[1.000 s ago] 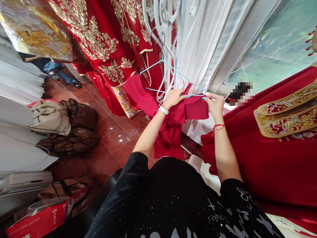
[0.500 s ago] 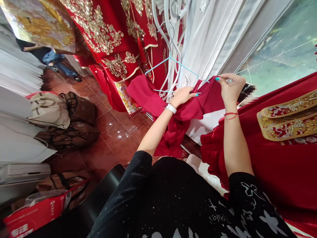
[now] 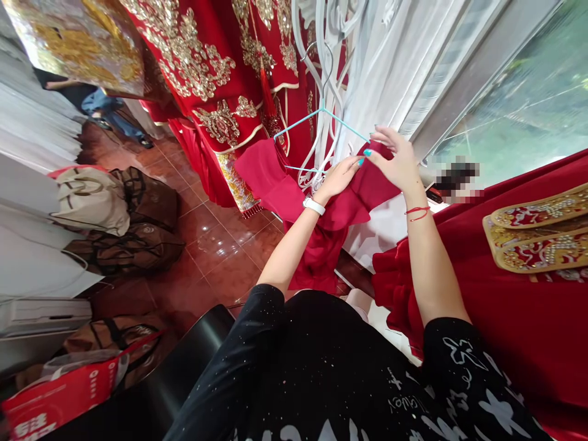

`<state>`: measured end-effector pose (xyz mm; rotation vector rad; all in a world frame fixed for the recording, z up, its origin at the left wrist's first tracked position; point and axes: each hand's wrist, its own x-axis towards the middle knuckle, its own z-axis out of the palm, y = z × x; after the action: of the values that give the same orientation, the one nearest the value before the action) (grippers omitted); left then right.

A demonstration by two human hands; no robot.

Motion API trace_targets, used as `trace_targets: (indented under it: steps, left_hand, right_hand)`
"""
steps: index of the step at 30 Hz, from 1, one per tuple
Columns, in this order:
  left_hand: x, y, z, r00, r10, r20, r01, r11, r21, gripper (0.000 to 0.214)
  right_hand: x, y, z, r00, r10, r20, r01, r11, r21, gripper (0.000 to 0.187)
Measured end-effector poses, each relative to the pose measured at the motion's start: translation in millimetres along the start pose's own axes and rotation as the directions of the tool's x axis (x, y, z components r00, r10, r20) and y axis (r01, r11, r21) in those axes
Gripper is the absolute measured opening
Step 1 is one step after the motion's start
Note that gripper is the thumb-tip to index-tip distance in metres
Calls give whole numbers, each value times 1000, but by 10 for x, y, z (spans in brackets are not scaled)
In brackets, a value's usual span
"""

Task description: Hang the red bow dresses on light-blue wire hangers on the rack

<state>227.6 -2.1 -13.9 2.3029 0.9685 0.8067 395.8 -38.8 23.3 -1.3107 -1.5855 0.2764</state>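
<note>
A plain dark-red garment (image 3: 280, 190) hangs from a light-blue wire hanger (image 3: 298, 125), whose metal hook is up at the white scrollwork rack. My left hand (image 3: 339, 179), with a white watch on the wrist, is closed on the garment near its right strap, fingertips pinched at the cloth. Over the hanger's right end is my right hand (image 3: 395, 162), thumb and fingers apart around the shoulder cloth and touching it. The garment's lower part hangs down in folds behind my left forearm.
Red gowns with gold beading (image 3: 179, 52) hang at the back left. Brown bags (image 3: 142, 245) and a beige bag (image 3: 89, 193) sit on the red tiled floor. A red velvet garment (image 3: 459, 294) hangs at the right. A seated person's jeans (image 3: 110, 113) show far left.
My right hand has moved left, from the pulled-out shoulder cloth to the hanger's right end, and its fingers have spread. The shoulder cloth now lies at the hanger end. My left hand stays on the garment.
</note>
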Motion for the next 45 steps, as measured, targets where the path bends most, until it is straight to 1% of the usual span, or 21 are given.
trace_targets:
  steps: [2, 5, 8, 11, 14, 16, 18, 19, 20, 22, 24, 26, 28, 30, 34, 36, 38, 40, 42, 43, 45]
  left_hand:
    - [-41, -49, 5, 1000, 18, -12, -18, 999, -29, 41]
    - [-187, -67, 5, 995, 59, -78, -60, 998, -19, 41]
    - [-458, -90, -28, 966, 85, -244, -87, 996, 1, 44]
    - [-815, -221, -112, 881, 25, -472, -48, 998, -37, 38]
    - [-1160, -444, -248, 752, -40, -658, -35, 994, -101, 30]
    - [-1322, -584, -380, 674, -67, -735, 17, 997, -74, 30]
    - [-1394, -686, -562, 631, -66, -773, 109, 994, 3, 36]
    - [-1394, -720, -675, 631, -51, -774, 139, 989, 48, 42]
    - [-1374, -742, -799, 651, -32, -758, 152, 984, 89, 47]
    - [-1297, -754, -1066, 754, 12, -657, 128, 978, 165, 49]
    - [-1211, -731, -1319, 866, 37, -499, 83, 973, 217, 35]
    - [-1152, -685, -1513, 931, 50, -362, 51, 963, 264, 21]
    - [-1120, -641, -1627, 954, 59, -296, 40, 948, 317, 16]
    - [-1096, -621, -1666, 955, 60, -289, 45, 939, 342, 14]
    - [-1009, -680, -1631, 961, 52, -273, 37, 950, 311, 6]
    - [-958, -729, -1619, 964, 57, -260, 34, 942, 333, 3]
    - [-947, -762, -1604, 952, 56, -300, 45, 946, 321, 8]
    - [-1031, -776, -1530, 932, 46, -360, 57, 961, 269, 23]
    - [-1248, -789, -1323, 906, 31, -422, 77, 969, 236, 42]
    - [-1409, -802, -1154, 888, 19, -460, 101, 967, 235, 51]
    - [-1808, -853, -702, 815, -79, -573, 194, 971, 142, 58]
  right_hand:
    - [19, 30, 59, 998, -23, 55, 25, 999, -25, 45]
    - [67, 120, 171, 999, -9, 38, 13, 997, -80, 41]
    - [136, 253, 261, 1000, 5, 0, -5, 992, -126, 39]
    - [219, 375, 308, 1000, -5, 30, 10, 988, -156, 41]
    - [281, 448, 333, 996, -23, 88, 39, 983, -178, 48]
    - [288, 467, 346, 995, -32, 95, 50, 980, -194, 52]
    - [264, 466, 353, 996, -38, 87, 55, 976, -211, 53]
    - [244, 460, 352, 996, -40, 83, 57, 974, -219, 53]
    - [222, 452, 347, 996, -42, 80, 59, 972, -226, 53]
    - [175, 433, 327, 996, -42, 75, 59, 971, -232, 55]
    - [133, 416, 299, 997, -35, 73, 51, 972, -231, 56]
    - [97, 403, 273, 996, -25, 81, 43, 972, -229, 56]
    - [76, 390, 257, 995, -17, 99, 40, 971, -235, 54]
    - [78, 371, 248, 993, -8, 114, 36, 968, -249, 53]
    - [123, 311, 237, 991, 24, 131, 16, 956, -294, 54]
    - [70, 277, 254, 996, 27, 86, 3, 945, -327, 57]
    - [-148, 250, 319, 999, 17, -47, -32, 934, -356, 61]
    - [-592, 225, 442, 974, 48, -221, -122, 934, -336, 63]
    - [-1238, 192, 604, 933, 221, -283, -288, 932, -219, 61]
    - [-1601, 168, 690, 894, 382, -234, -421, 895, -148, 59]
    - [-2302, 102, 854, 776, 631, 28, -628, 776, -61, 49]
